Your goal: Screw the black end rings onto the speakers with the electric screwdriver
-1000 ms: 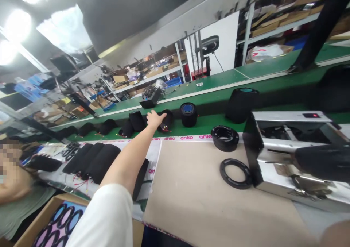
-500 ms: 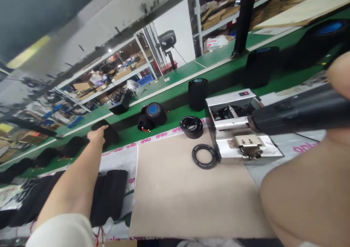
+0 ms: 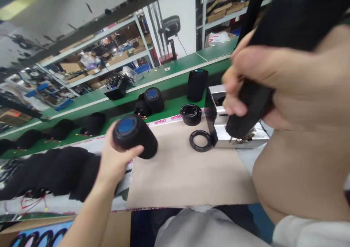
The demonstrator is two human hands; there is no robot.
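My left hand (image 3: 114, 159) is wrapped round a black fabric-covered cylindrical speaker (image 3: 144, 135) with a blue disc at its end, tilted above the left part of the cardboard sheet (image 3: 191, 177). High on the right, my right hand (image 3: 306, 75) grips a black electric screwdriver (image 3: 292, 20), blurred, its lower end pointing down over a silver metal box (image 3: 217, 130) that looks like a screw feeder. Beside that box lies a flat black ring (image 3: 201, 141). Behind the ring is a thicker round black part (image 3: 190, 114).
On the green conveyor belt (image 3: 173, 106) stand an upright speaker (image 3: 197, 84) and a tilted one with its blue disc showing (image 3: 154, 99), plus several dark speakers to the left. Black fabric pieces (image 3: 65, 170) lie left. A carton (image 3: 120, 225) with black rings is below.
My left hand has picked a speaker off the belt and brought it right, nearer to me. My right hand has raised and tilted the screwdriver away from the metal box.
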